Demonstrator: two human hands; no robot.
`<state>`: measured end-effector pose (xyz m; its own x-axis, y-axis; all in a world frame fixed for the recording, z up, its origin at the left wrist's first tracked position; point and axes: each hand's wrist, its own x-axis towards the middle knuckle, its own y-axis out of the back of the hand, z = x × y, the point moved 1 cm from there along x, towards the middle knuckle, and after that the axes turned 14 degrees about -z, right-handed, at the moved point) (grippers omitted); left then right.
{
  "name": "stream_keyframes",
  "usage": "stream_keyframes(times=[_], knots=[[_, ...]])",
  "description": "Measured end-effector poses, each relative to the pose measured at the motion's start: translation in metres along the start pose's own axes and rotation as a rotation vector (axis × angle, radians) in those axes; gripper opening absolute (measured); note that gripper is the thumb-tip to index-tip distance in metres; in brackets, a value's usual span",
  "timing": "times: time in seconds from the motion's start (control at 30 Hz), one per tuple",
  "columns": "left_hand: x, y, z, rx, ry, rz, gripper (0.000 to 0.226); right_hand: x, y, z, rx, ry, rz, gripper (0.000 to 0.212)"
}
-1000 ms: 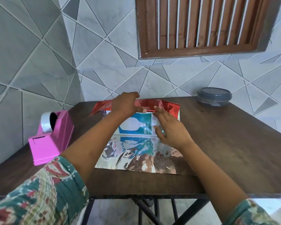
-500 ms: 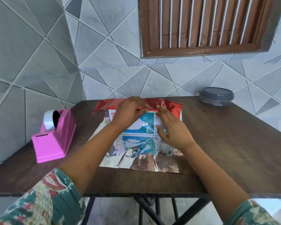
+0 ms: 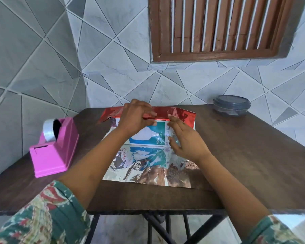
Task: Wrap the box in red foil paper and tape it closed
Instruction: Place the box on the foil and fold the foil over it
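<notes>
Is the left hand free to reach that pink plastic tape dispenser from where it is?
Probably yes: the pink plastic tape dispenser stands on the left hand's side, with only bare brown wooden table between them. But that hand grips the red foil paper and would have to let go.

The left hand [image 3: 136, 118] is sliding off the top of the far flap of the red foil paper [image 3: 181, 114] and coming back toward the person, so that it is now covering more of the left part of the box [image 3: 148, 136]. Its fingers are curling over the flap's near edge, with the thumb tucking in beneath, and the flap is bending forward over the box's far edge under that grip.
</notes>
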<state>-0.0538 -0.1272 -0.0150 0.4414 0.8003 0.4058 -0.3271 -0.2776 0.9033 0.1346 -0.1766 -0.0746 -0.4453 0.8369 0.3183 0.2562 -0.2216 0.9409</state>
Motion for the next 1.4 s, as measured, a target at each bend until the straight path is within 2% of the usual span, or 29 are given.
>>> stream_keyframes(times=[0.1, 0.2, 0.27, 0.37, 0.5, 0.63, 0.77, 0.9, 0.97, 1.07, 1.17, 1.27, 1.33, 1.4], knots=[[0.007, 0.003, 0.007, -0.12, -0.045, 0.023, 0.019, 0.0, 0.001, -0.002, -0.004, -0.027, 0.004, 0.068], [0.012, 0.002, 0.011, -0.172, -0.051, -0.034, 0.012, -0.001, 0.002, -0.002, -0.011, -0.034, 0.006, 0.065], [0.011, 0.006, 0.01, -0.11, -0.066, -0.079, 0.014, 0.0, 0.003, -0.002, -0.019, -0.023, -0.002, 0.061], [0.005, 0.015, -0.001, 0.105, -0.078, -0.129, 0.019, 0.001, 0.003, -0.001, -0.034, -0.013, -0.014, 0.059], [-0.009, 0.032, -0.024, 0.139, 0.063, -0.145, 0.014, 0.001, 0.002, -0.002, -0.024, -0.053, -0.032, 0.056], [-0.019, 0.043, -0.043, -0.106, 0.212, -0.092, 0.016, 0.005, 0.001, -0.009, -0.136, -0.064, 0.063, 0.048], [-0.02, 0.041, -0.059, -0.163, 0.261, -0.263, 0.03, 0.011, -0.004, -0.025, -0.177, -0.136, 0.196, 0.045], [-0.029, 0.029, -0.059, -0.225, 0.245, -0.278, 0.035, 0.017, -0.01, -0.05, 0.01, -0.3, 0.331, 0.056], [-0.03, 0.027, -0.058, -0.152, 0.203, -0.271, 0.037, 0.02, -0.016, -0.061, 0.116, -0.341, 0.286, 0.058], [-0.027, 0.031, -0.061, 0.071, 0.147, -0.241, 0.056, 0.028, -0.023, -0.065, 0.2, -0.398, 0.206, 0.067], [-0.025, 0.035, -0.065, 0.25, 0.128, -0.27, 0.06, 0.036, -0.022, -0.057, 0.271, -0.503, 0.122, 0.068], [-0.024, 0.04, -0.074, 0.054, 0.194, -0.205, 0.057, 0.039, -0.021, -0.049, 0.361, -0.544, 0.023, 0.069], [-0.02, 0.044, -0.083, -0.099, 0.236, -0.093, 0.055, 0.04, -0.022, -0.05, 0.45, -0.519, 0.033, 0.069], [-0.014, 0.046, -0.086, -0.202, 0.291, -0.089, 0.052, 0.043, -0.024, -0.059, 0.564, -0.454, 0.038, 0.068]])
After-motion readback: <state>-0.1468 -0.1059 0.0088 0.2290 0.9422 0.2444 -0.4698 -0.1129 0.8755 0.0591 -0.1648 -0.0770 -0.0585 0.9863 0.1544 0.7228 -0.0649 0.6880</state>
